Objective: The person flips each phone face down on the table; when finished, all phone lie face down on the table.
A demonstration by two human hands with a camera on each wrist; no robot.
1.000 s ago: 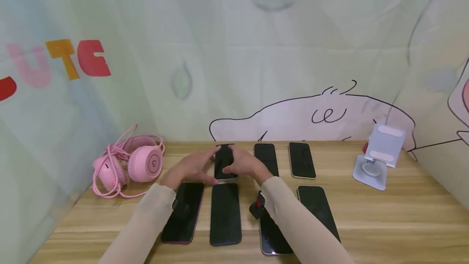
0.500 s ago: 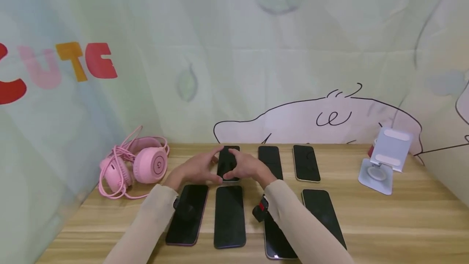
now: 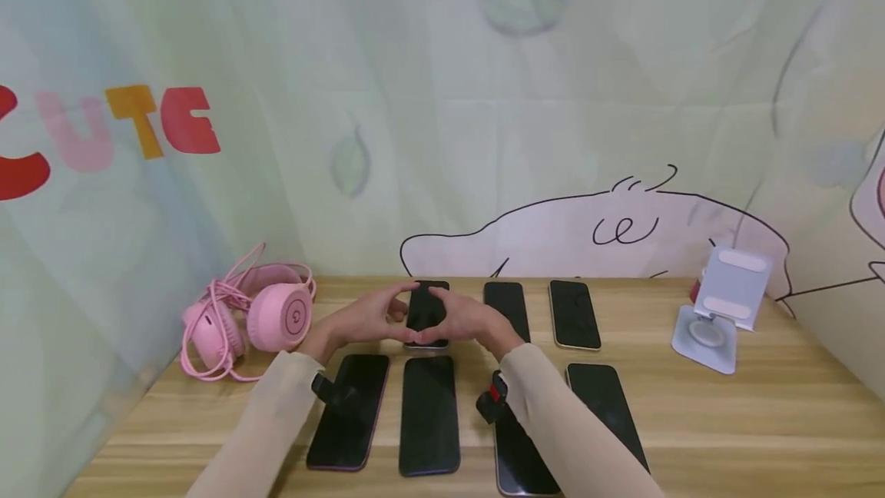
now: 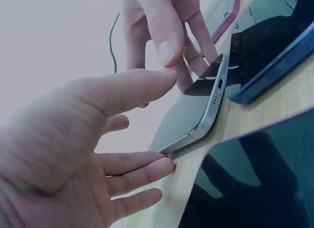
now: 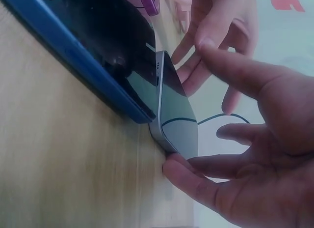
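A small black-screened smartphone (image 3: pixel 427 304) with a silvery frame lies face up at the back left of the desk's phone rows. My left hand (image 3: pixel 365 319) is at its left side and my right hand (image 3: pixel 473 320) at its right. The two thumb tips meet over the phone's near end. In the left wrist view, fingers (image 4: pixel 142 176) of the left hand reach the edge of the phone (image 4: pixel 189 112) with little bend. Fingertips (image 5: pixel 179 164) of the right hand touch a near corner of the phone (image 5: pixel 177 112) in the right wrist view.
More phones lie face up: two in the back row, a black phone (image 3: pixel 507 307) and a silver-edged phone (image 3: pixel 575 315), and several in front, including a blue-edged phone (image 3: pixel 429 417). Pink headphones (image 3: pixel 280 317) sit left; a folding stand (image 3: pixel 731 283) stands right. A printed curtain (image 3: pixel 449 137) hangs behind.
My thumbs have come together until their tips meet over the phone's near end. The head view has shifted slightly. The phones stay in the same arrangement.
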